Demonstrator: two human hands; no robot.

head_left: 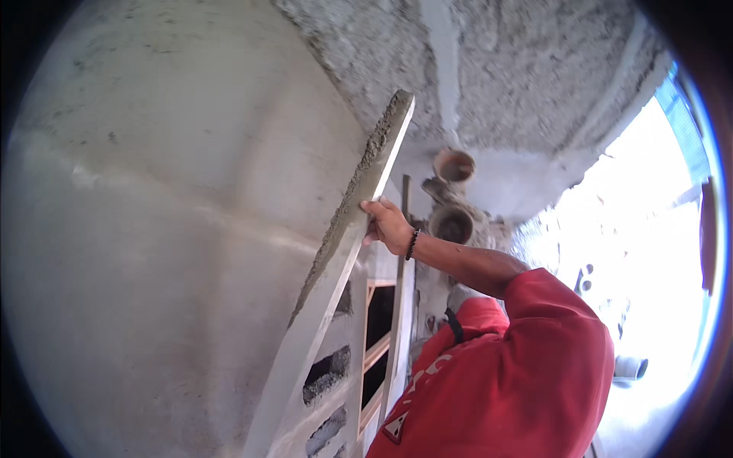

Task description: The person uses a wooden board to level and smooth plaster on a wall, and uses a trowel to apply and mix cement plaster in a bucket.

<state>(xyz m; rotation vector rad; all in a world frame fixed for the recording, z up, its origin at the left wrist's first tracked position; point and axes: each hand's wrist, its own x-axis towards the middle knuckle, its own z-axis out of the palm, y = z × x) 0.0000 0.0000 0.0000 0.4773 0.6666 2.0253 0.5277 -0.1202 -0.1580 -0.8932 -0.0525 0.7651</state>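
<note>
Long pale board (340,256), lumpy grey mortar (371,156) caked along one edge; right hand (389,227) closed on it; left hand unseen.

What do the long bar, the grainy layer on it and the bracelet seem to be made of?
Long bar: perhaps metal or painted wood; pale, smooth, straight-edged.
Grainy layer: probably cement mortar; grey, rough and lumpy, clinging along the bar's edge.
Bracelet: dark and beaded-looking; whether plastic, wood or stone, too small to tell.

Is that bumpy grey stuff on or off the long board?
On: rough grey mortar clings along the left edge of the long board.
</note>
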